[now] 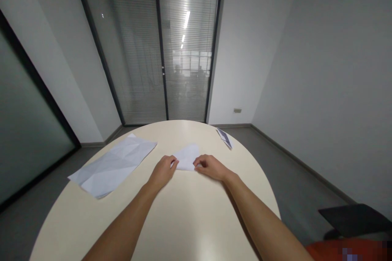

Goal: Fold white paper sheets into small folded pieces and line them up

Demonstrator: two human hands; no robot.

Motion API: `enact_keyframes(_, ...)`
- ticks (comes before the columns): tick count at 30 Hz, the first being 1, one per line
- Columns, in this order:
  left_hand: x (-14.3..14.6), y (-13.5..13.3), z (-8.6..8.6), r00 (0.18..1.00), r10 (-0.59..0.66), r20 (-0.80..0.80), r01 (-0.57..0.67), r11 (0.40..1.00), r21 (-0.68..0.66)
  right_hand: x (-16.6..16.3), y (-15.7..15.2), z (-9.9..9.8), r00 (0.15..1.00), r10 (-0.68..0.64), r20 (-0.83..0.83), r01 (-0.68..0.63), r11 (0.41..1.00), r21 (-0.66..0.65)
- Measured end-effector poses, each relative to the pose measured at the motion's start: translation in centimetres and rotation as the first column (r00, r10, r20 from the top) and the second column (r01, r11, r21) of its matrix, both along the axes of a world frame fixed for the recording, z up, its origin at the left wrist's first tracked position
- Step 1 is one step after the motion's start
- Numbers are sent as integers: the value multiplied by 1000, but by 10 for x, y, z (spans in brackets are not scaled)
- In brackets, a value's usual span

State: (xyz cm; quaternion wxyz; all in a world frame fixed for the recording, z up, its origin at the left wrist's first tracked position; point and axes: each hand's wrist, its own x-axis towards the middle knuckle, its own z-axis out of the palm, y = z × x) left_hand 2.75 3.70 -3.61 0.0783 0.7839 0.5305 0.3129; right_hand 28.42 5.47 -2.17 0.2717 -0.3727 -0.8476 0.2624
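A small folded sheet of white paper [186, 157] lies on the round table, between my two hands. My left hand [164, 169] pinches its left edge, with thumb and fingers closed together. At the paper's lower right corner is my right hand [210, 166], its fingers curled in and closed on the edge. The paper narrows toward a rounded far end, and its near edge runs straight between the hands. Parts of both side edges are hidden under my fingers.
Creased, unfolded white sheets [118, 164] lie at the table's left. A narrow folded paper piece [225, 138] sits near the far right edge of the cream table [190, 216]. A black chair part [357, 219] stands at the lower right.
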Motion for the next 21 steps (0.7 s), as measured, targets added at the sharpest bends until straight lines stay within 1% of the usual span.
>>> enact_keyframes(7, 3, -4, 0, 998, 57, -37, -56, 998, 24, 1, 0, -1, 999, -31, -10, 30, 999, -34)
enact_keyframes(12, 5, -4, -3, 994, 81, -73, -76, 994, 72, -1, 0, 0, 999, 32, -32, -32, 999, 12)
enact_keyframes(14, 6, -4, -3, 993, 82, -83, -76, 994, 75, -1, -1, 0, 999, 45, -5, -44, 998, 40)
enact_keyframes(18, 6, -5, 0, 994, 71, -82, -65, 995, 77, 1, -2, 0, 994, 33, 100, -43, 993, 106)
enact_keyframes(21, 9, -7, 2, 995, 44, -89, -35, 995, 97, 1, -3, -1, 988, 40, 152, -58, 992, 114)
